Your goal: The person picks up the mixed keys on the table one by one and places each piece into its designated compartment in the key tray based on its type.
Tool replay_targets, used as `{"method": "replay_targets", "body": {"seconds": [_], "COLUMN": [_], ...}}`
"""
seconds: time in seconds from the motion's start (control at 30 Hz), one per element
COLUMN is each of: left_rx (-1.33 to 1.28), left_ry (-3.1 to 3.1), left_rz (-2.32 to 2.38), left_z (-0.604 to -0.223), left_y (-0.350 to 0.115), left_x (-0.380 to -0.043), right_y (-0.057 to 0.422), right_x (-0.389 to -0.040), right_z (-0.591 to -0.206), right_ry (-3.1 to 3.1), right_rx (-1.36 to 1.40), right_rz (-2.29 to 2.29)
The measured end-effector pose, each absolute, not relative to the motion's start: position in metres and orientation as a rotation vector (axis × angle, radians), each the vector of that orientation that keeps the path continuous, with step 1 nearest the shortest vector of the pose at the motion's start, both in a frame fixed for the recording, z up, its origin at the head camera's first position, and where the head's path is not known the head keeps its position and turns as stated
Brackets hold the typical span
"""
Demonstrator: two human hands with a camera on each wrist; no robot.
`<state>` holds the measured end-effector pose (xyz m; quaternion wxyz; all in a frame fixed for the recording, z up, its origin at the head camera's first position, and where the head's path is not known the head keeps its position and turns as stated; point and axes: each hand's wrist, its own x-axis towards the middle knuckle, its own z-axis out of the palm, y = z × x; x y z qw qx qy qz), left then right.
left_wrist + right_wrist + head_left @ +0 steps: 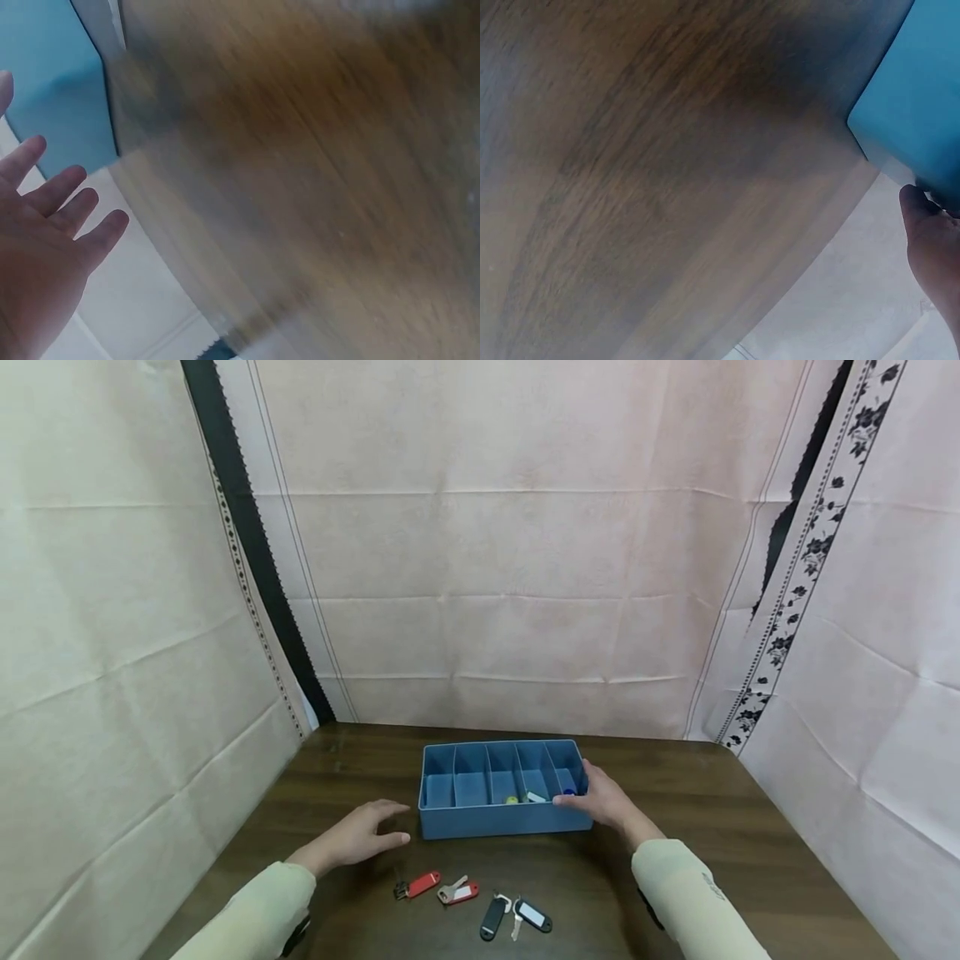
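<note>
A blue divided box (504, 820) with a row of compartments stands on the table. My right hand (606, 799) grips its right end, thumb over the front rim and fingers along the side. To the left of the box, my left hand (358, 837) is held apart from it, fingers extended and holding nothing. In the left wrist view, the left hand (52, 225) has its fingers spread near the box (67, 90). Small items lie inside: a yellow one (512, 800), a white one (536, 797) and a dark blue one (569, 792), their kinds unclear.
In front of the box lie two red key tags (424, 883) (462, 892) with keys, and two black key tags (492, 918) (533, 916) with keys. Pale cloth hangings (487, 568) surround the brown wooden table (720, 827) at the back and sides.
</note>
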<state>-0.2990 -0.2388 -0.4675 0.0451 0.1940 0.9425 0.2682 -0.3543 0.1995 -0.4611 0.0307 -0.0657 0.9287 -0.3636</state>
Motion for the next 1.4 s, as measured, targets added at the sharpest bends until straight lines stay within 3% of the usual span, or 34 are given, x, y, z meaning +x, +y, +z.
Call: {"method": "replay_targets", "body": {"seconds": [0.47, 1.4], "left_rx": [0.847, 0.984], "left_ry": [2.722, 2.641], "left_rz": [0.86, 0.928], "left_z": [-0.46, -0.491], "left_y": [-0.227, -0.236], "left_x": [-0.278, -0.265], "right_y": [0.206, 0.206], "right_x": [-0.353, -0.355], "right_z": [-0.463, -0.461], "right_ry": [2.728, 2.691], "right_rx": [-0.087, -0.071], "right_rz": [-1.318, -1.339]}}
